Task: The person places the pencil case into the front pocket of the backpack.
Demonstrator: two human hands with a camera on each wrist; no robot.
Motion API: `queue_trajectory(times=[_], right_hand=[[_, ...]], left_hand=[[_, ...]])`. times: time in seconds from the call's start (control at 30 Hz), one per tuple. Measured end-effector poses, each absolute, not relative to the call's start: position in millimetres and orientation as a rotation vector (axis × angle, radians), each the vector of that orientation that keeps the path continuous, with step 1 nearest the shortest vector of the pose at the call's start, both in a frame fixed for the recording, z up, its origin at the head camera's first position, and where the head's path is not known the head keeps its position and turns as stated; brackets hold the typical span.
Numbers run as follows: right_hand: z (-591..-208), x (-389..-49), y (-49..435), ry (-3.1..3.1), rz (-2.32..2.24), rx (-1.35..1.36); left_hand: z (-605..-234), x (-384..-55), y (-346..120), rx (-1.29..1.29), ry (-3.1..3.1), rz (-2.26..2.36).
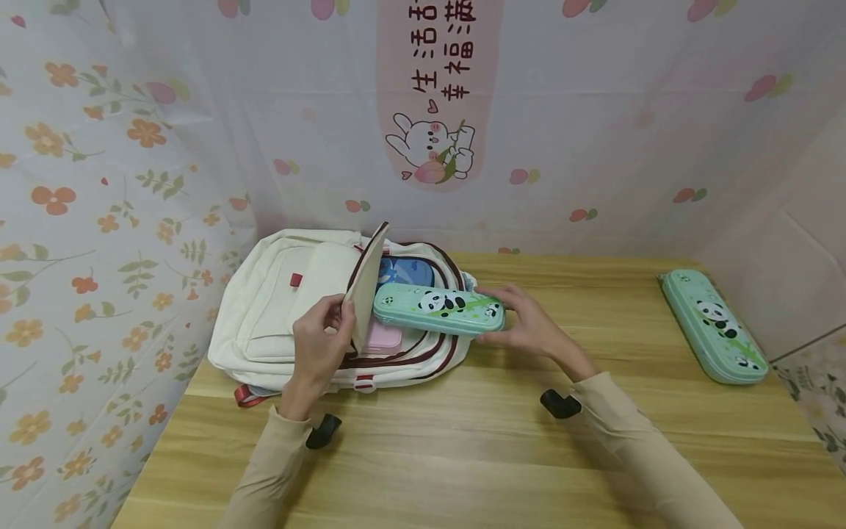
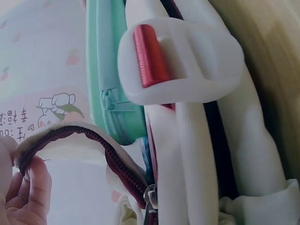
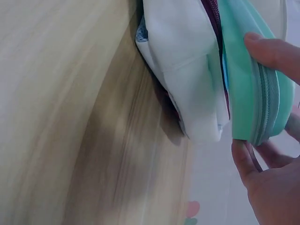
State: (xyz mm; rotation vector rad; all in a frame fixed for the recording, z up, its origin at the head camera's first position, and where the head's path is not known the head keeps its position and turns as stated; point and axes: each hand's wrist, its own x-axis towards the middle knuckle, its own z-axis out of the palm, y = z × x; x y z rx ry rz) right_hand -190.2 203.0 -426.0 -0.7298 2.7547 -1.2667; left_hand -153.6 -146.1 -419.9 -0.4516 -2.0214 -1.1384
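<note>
Mint panda pencil case over unzipped white backpack | right hand: thumb and fingers gripping case's end | left hand: pinching raised zippered flap

Left arm, in a close-fitting beige fabric sleeve, extends forward; bare left hand is set in a pinch, fingers curled, thumb opposed. Right arm, sleeved alike, angles forward and leftward; bare right hand grips, thumb on the near side, fingers on the far side. The hands are apart.
</note>
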Motion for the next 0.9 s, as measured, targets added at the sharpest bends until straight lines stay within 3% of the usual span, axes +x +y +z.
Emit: queue_trajectory(times=[0.9], right_hand=[[-430.8, -197.3, 172.0, 2.685, -1.465, -0.609]], left_hand=[[-409.6, -156.9, -132.1, -0.447, -1.945, -1.181]])
